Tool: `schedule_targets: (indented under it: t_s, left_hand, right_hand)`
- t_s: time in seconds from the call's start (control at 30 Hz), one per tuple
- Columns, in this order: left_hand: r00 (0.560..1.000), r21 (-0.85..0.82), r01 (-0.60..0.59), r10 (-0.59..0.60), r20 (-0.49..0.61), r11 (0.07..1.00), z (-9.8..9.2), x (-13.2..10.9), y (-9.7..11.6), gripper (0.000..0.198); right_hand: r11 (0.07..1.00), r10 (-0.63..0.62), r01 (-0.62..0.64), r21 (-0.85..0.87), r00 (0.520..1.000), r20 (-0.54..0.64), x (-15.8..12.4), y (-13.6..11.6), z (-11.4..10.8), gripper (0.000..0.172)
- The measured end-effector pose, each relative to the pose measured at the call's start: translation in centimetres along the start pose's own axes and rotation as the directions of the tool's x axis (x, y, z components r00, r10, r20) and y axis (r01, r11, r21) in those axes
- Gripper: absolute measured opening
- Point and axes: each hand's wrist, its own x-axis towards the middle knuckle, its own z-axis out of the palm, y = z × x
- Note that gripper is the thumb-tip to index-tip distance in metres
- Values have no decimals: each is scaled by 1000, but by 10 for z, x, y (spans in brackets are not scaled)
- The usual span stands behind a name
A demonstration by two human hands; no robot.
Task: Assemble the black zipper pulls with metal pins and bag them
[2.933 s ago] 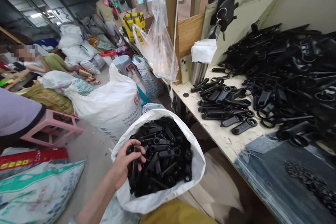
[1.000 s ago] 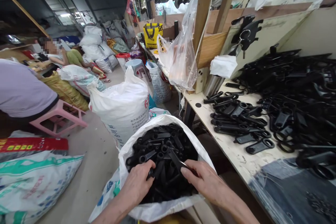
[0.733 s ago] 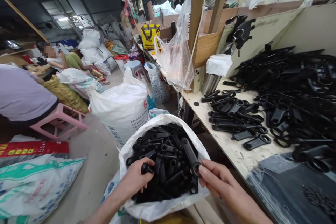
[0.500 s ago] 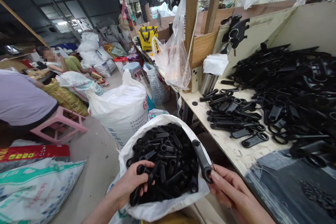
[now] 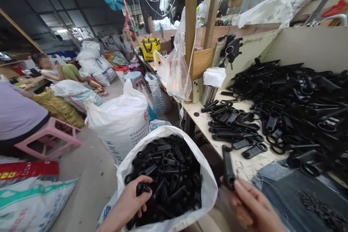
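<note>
At 5 o'clock the right hand (image 5: 252, 204) grips one black tag (image 5: 228, 166) up beside the white sack (image 5: 208, 188); at 7 o'clock the left hand (image 5: 127, 199) is closed on another tag (image 5: 140, 189) inside

Woven sack (image 5: 208, 188) of plastic pull tabs (image 5: 168, 174) in front, workbench (image 5: 197, 119) to its right, more tabs (image 5: 293, 116) on top
</note>
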Motion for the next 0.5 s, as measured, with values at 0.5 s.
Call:
schedule_targets:
  t_s: [0.5]
  left_hand:
    - [828,-469,260,54,557,844,101,-34,83,44]
  right_hand:
    - [955,91,-35,293,979,-182,10,-32,-45,39]
